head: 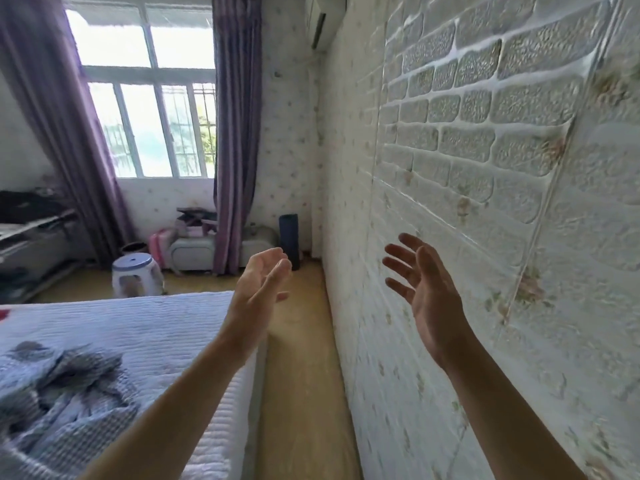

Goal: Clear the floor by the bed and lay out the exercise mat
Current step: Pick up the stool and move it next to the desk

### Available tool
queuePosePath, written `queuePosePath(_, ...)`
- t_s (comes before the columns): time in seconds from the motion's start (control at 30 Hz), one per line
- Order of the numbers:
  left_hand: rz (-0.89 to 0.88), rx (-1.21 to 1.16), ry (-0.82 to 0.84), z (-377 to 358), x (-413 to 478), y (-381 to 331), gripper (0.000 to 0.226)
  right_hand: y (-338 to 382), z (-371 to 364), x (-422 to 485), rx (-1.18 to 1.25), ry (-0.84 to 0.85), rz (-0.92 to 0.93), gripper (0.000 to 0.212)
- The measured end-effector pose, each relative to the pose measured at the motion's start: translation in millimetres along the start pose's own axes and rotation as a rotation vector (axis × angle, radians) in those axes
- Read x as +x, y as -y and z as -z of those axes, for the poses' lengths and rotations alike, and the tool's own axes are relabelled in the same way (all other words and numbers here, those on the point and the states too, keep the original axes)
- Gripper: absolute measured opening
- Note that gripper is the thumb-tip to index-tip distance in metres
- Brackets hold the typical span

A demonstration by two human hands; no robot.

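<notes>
i see both hands raised, palms facing each other, holding nothing: left hand [258,289] loosely open above the bed [138,327] edge, right hand [420,284] spread wide on the wall side of the bed. the rolled mat [289,240] stands upright in the far corner beyond the bed. the floor strip [301,375] beside the bed lies bare.

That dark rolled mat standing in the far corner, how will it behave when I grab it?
The rolled mat stands upright on its end, so a sideways nudge would probably tip it. Being cylindrical, it would likely roll once down. It looks like foam, so probably light, and it may unroll if gripped loosely.
</notes>
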State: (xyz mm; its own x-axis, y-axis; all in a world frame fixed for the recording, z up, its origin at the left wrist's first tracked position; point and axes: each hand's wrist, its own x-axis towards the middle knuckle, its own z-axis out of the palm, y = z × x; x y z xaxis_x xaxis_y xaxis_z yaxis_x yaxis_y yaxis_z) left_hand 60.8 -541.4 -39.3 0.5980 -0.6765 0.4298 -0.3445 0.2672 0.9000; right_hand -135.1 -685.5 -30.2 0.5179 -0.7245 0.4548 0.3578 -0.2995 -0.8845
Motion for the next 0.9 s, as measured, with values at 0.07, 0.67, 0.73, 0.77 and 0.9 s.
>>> queuePosePath(0.07,-0.008,0.007,-0.029,3.5,19.4,11.1,0.08,-17.7,-6.9,24.2,-0.005,0.034,0.002,0.085)
queuePosePath(0.67,-0.005,-0.014,-0.151,72.9,293.5,152.4,0.057,-182.3,-114.9,308.3,0.004,0.112,-0.06,0.052)
queuePosePath(0.73,0.002,0.002,-0.146,78.3,321.6,173.2,0.056,-206.2,-119.6,339.5,0.001,0.101,-0.07,0.054)
queuePosePath(0.77,0.005,0.002,-0.15,81.2,337.8,185.3,0.058,-219.5,-122.5,357.4,0.008,0.097,-0.077,0.055)
queuePosePath(0.9,0.027,-0.014,-0.191,86.1,398.2,230.0,0.071,-267.8,-135.4,424.0,0.036,0.109,-0.084,0.064)
